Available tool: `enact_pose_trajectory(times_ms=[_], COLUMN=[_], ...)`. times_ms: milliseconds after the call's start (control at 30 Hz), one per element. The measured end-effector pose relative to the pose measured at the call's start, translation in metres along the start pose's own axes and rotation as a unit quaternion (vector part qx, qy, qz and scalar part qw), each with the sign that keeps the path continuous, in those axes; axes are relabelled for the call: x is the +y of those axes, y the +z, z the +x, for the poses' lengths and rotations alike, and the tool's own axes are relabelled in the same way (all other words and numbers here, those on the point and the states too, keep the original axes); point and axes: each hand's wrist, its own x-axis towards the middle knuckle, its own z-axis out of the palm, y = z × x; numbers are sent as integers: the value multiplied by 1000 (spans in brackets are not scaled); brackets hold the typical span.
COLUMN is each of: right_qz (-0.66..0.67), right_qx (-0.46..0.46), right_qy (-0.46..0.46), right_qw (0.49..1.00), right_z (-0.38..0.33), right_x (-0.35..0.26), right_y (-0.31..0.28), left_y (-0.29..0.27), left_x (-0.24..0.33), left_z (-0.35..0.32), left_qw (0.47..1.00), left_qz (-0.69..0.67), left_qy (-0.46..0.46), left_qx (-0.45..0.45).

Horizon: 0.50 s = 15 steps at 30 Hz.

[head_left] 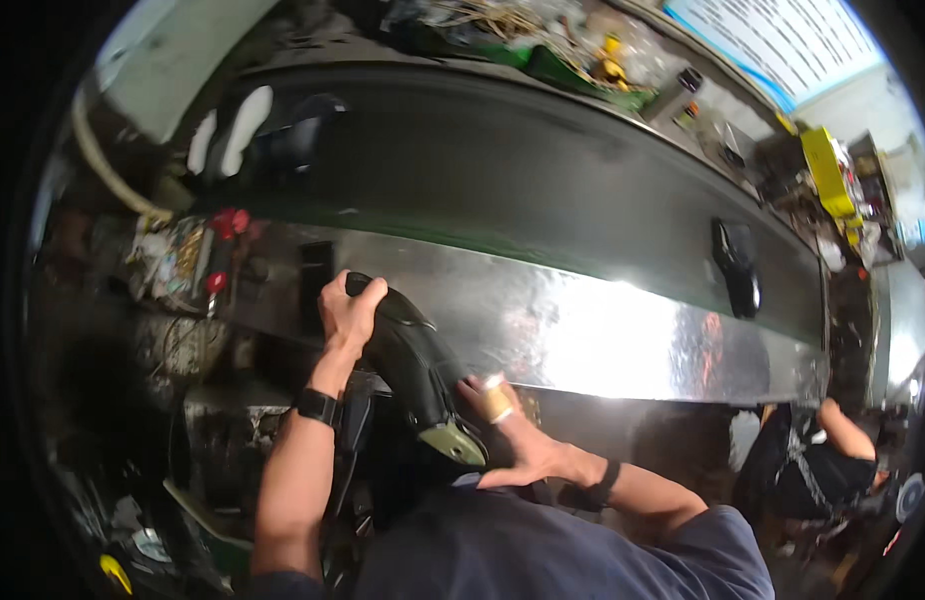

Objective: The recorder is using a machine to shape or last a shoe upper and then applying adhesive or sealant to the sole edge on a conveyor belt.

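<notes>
A black shoe (408, 345) on a green shoe last (453, 442) is in front of my body, its toe end pointing away to the upper left. My left hand (351, 312) is closed around that toe end, thumb over the top. My right hand (518, 430) is beside the last's green end, with thumb and fingers apart. A tan wrap covers part of its fingers, and the fingertips are smeared by motion near the shoe's side. Whether they touch the shoe I cannot tell.
Beyond a shiny metal ledge (463, 290) runs a dark conveyor belt (543, 170). It carries a black shoe (738, 268) at right and white soles (245, 130) at far left. Green trays (573, 75) line the far edge. Another person (813, 460) is at the right.
</notes>
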Motion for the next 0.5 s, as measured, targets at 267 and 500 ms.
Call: enact_pose_trajectory(times_ms=[267,500], right_qz=[171,214], right_qx=[-6,-61], right_qy=[255,56], right_qw=[952,973], right_z=[94,112], right_x=[-63,-100], right_y=[51,202], left_y=[-124,-273], left_x=[41,38], left_z=[-84,-193], left_qw=[987,913], left_qz=[-100,-137], left_qy=[51,66], left_qx=[118,379])
